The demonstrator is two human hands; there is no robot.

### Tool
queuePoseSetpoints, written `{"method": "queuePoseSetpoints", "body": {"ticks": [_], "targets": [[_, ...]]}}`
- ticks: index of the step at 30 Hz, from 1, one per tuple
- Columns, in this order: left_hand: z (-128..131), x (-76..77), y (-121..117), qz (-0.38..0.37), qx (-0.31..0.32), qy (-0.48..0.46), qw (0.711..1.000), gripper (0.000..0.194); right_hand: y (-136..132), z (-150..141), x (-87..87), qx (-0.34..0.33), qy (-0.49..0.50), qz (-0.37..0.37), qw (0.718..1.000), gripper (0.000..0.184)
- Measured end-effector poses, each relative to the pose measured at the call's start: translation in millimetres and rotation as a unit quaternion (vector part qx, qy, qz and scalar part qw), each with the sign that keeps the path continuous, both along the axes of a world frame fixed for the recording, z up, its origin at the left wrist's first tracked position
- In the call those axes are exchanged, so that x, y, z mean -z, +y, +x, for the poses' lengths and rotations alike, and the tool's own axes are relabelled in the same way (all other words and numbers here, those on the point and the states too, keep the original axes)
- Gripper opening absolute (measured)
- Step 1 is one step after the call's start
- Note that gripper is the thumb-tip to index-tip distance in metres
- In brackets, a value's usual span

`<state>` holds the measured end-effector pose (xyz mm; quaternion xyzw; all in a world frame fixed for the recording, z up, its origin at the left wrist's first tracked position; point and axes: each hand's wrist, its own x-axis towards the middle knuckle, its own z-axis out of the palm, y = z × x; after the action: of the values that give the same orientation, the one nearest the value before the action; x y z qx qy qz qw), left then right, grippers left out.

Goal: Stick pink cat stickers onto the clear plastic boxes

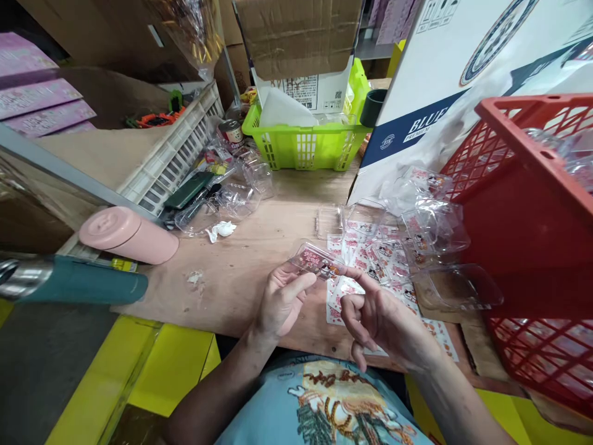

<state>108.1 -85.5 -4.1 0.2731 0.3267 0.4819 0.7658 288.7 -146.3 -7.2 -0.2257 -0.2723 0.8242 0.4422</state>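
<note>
My left hand (pixel 283 298) is closed round the left end of a small clear plastic box (pixel 296 252), its thumb lying along the near side. A red, white and brown printed sticker (pixel 319 262) with cartoon animals shows on the box. My right hand (pixel 370 312) reaches its index finger to the right end of the box, while its other fingers are apart and loosely bent with nothing in them. Beneath and beyond the right hand lie sheets of similar stickers (pixel 398 267). Several empty clear boxes (pixel 438 222) are heaped beside the sheets.
A red basket (pixel 532 241) of clear plastic pieces stands at the right, near a white carton (pixel 417 80). At the back is a green basket (pixel 306 145). A pink tumbler (pixel 132 235) and teal bottle (pixel 88 281) lie left, near crumpled tissue (pixel 221 231).
</note>
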Motion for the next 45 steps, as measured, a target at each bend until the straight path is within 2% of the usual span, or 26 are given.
{"method": "queuePoseSetpoints", "body": {"ticks": [10, 12, 18, 21, 22, 23, 24, 26, 27, 28, 29, 30, 31, 35, 37, 39, 45], "targets": [[0.0, 1.5, -0.6, 0.012, -0.013, -0.005, 1.0, 0.022, 0.6, -6.1, -3.9, 0.034, -0.046, -0.006, 0.998, 0.059], [0.3, 1.3, -0.7, 0.004, -0.02, -0.012, 1.0, 0.017, 0.5, -8.2, -5.2, 0.042, -0.05, -0.002, 0.998, 0.058], [8.4, 6.8, -2.3, -0.018, -0.083, -0.004, 0.996, 0.01, 1.5, -10.2, -8.1, 0.058, -0.094, 0.019, 0.994, 0.055], [13.3, 8.4, -5.0, -0.009, -0.104, 0.011, 0.994, 0.011, -1.4, -11.6, -9.4, 0.061, -0.166, 0.037, 0.983, 0.057], [14.5, 8.2, -6.2, -0.006, -0.111, 0.015, 0.994, 0.011, -3.3, -12.8, -9.2, 0.071, -0.223, 0.056, 0.971, 0.055], [15.5, 7.7, -7.5, -0.004, -0.116, 0.019, 0.993, 0.011, -5.4, -14.4, -8.3, 0.091, -0.297, 0.089, 0.946, 0.053], [16.2, 6.8, -8.9, -0.003, -0.12, 0.023, 0.993, 0.012, -7.5, -16.0, -6.7, 0.124, -0.381, 0.133, 0.907, 0.051], [17.0, 4.3, -11.6, 0.0, -0.13, 0.025, 0.991, 0.012, -10.9, -18.4, -2.5, 0.219, -0.522, 0.233, 0.791, 0.055], [17.3, 2.8, -12.8, 0.003, -0.136, 0.026, 0.99, 0.012, -11.7, -18.7, -0.5, 0.266, -0.561, 0.271, 0.735, 0.061], [17.6, 1.2, -13.9, 0.009, -0.14, 0.027, 0.99, 0.012, -11.9, -18.3, 0.8, 0.304, -0.578, 0.294, 0.698, 0.066], [18.1, -0.3, -15.0, 0.014, -0.143, 0.028, 0.989, 0.013, -11.3, -17.4, 1.2, 0.331, -0.577, 0.3, 0.684, 0.069], [18.8, -1.6, -16.1, 0.019, -0.14, 0.028, 0.99, 0.013, -10.2, -16.2, 0.8, 0.345, -0.567, 0.293, 0.688, 0.07], [19.8, -2.8, -17.4, 0.021, -0.129, 0.027, 0.991, 0.013, -8.6, -15.2, -0.4, 0.347, -0.552, 0.279, 0.705, 0.07], [25.1, -5.2, -24.8, 0.009, -0.082, 0.018, 0.996, 0.014, 0.6, -16.3, -3.8, 0.305, -0.486, 0.233, 0.785, 0.075], [27.4, -5.4, -28.7, 0.002, -0.08, 0.014, 0.997, 0.014, 5.4, -20.4, -1.2, 0.298, -0.466, 0.222, 0.803, 0.08], [28.9, -5.9, -31.6, 0.004, -0.08, 0.005, 0.997, 0.013, 9.0, -25.8, 3.6, 0.309, -0.46, 0.222, 0.802, 0.079], [32.0, -11.6, -37.2, 0.032, -0.064, 0.017, 0.997, 0.013, 5.9, -37.7, 11.6, 0.362, -0.484, 0.262, 0.752, 0.051]]}}
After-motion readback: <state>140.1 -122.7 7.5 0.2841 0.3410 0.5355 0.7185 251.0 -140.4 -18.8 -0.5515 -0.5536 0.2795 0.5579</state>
